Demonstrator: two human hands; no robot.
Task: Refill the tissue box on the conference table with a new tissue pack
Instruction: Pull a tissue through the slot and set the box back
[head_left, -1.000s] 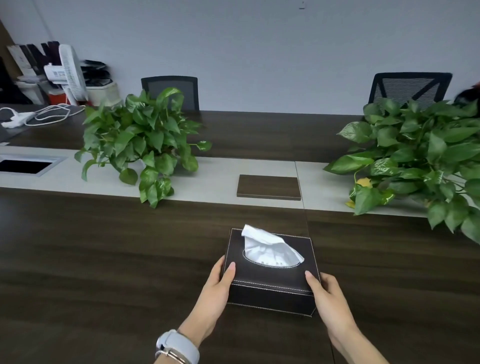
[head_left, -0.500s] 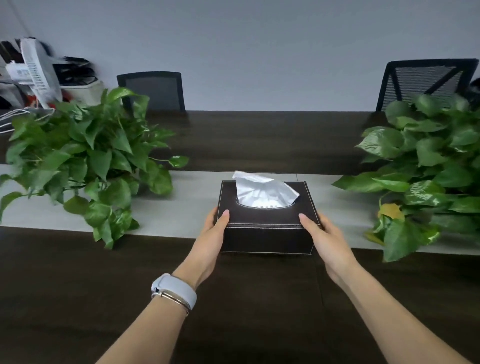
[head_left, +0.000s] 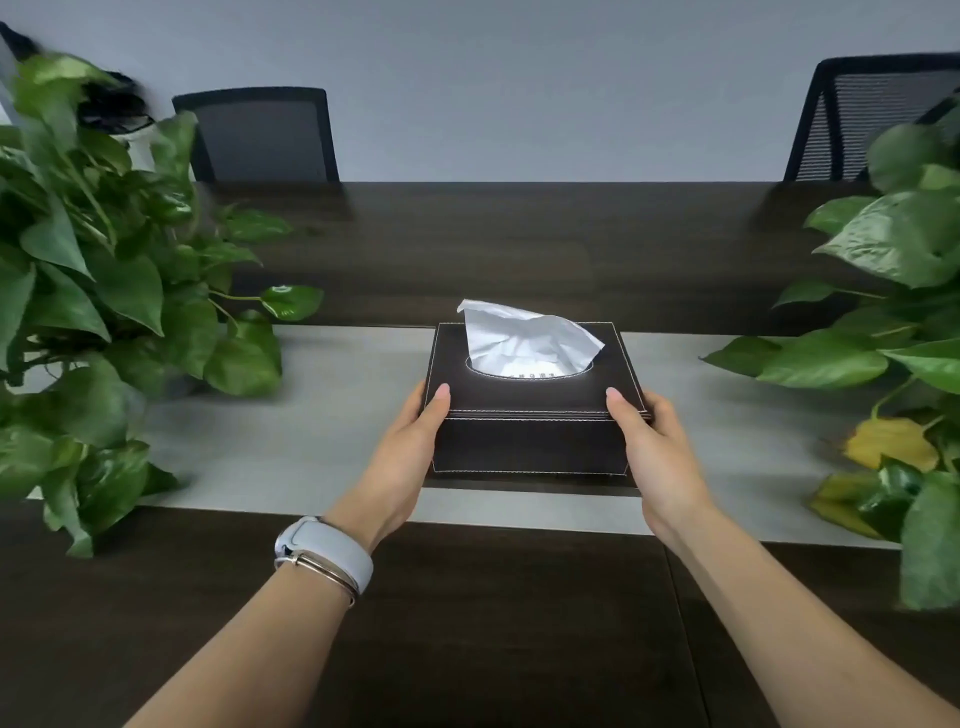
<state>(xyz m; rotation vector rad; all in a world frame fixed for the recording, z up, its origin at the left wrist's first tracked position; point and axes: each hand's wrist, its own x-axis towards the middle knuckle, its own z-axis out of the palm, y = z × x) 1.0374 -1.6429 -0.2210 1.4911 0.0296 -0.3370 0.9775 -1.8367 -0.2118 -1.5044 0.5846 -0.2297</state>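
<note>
A dark leather tissue box (head_left: 530, 441) with white stitching sits on the grey centre strip (head_left: 311, 431) of the dark wooden conference table (head_left: 493, 623). A white tissue (head_left: 524, 338) sticks up out of its oval top slot. My left hand (head_left: 405, 457) grips the box's left side, thumb on the lid. On the right side my right hand (head_left: 654, 457) holds it the same way. I cannot tell whether the box rests fully on the strip or hovers just above it.
A leafy green pot plant (head_left: 104, 291) crowds the left of the strip, and another plant (head_left: 904, 332) with yellowed leaves crowds the right. Two black mesh chairs, one (head_left: 260, 135) at far left and one (head_left: 872, 114) at far right, stand behind the table against a grey wall.
Both hands have carried the box away from me, from the near dark wood onto the grey centre strip between the plants. The view has moved forward with them.
</note>
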